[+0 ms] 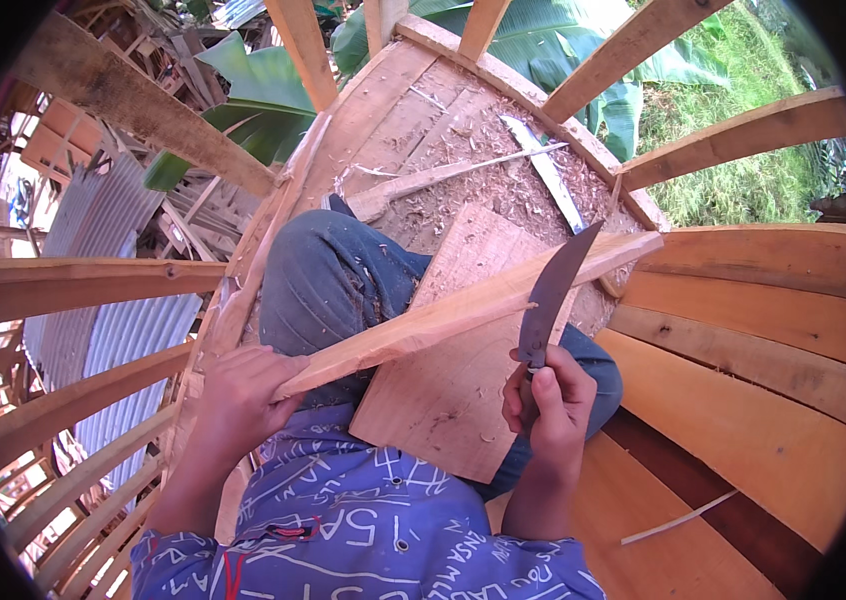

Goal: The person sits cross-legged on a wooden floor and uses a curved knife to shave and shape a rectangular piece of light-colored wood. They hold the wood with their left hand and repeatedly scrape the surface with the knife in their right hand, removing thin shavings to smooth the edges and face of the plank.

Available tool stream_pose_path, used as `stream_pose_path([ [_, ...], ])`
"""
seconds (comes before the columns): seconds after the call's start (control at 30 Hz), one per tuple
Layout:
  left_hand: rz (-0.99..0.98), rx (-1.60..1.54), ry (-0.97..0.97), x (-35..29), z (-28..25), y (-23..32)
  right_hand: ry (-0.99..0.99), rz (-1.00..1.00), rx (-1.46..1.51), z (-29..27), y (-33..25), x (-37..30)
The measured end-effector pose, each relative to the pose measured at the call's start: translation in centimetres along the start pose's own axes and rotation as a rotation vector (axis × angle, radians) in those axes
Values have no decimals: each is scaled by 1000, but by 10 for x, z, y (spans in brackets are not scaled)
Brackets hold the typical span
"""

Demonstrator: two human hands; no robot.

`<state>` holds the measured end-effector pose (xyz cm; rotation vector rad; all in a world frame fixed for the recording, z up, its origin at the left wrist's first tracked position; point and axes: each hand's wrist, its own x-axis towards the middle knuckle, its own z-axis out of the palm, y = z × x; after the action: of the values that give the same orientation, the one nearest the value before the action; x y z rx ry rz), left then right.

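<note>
My left hand [255, 395] is closed round the near end of a long wooden strip [463, 310]. The strip slants up to the right across my lap, its far end near the side planks. In my right hand [555, 398] is a knife [560, 285] with a broad dark blade, held by its handle with the tip upward. The blade stands over the strip's right part; whether it touches the wood I cannot tell. Beneath the strip a flat wooden board [443, 410] lies across my legs, partly covered by it.
Wood shavings [483, 130] litter the plank floor ahead, with a long saw-like blade [545, 175] and a paddle-shaped wooden piece [413, 185] among them. Upright wooden ribs [83, 275] rise on the left and far sides. Planks [743, 385] line the right. Corrugated sheets [133, 330] lie outside.
</note>
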<state>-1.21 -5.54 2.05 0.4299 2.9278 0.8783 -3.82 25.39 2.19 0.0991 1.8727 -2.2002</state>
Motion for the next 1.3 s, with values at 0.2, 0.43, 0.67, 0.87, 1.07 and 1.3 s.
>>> stream_pose_path([
  [0.2,-68,-10,-20,2,0,3,-150,146,111,-3,-5,2],
  [0.43,-40,-5,5,2,-1,3,155,-104,249,2,0,1],
  [0.67,-57,-17,5,5,-2,5,57,-201,-418,12,7,0],
  [0.87,-88,-25,-26,3,-2,9,153,-160,-200,5,-6,1],
  [1.07,-21,-18,29,3,1,6,280,-180,-4,0,-6,-3],
  [1.3,-45,10,-48,-2,1,3,24,-134,-330,-2,1,-3],
])
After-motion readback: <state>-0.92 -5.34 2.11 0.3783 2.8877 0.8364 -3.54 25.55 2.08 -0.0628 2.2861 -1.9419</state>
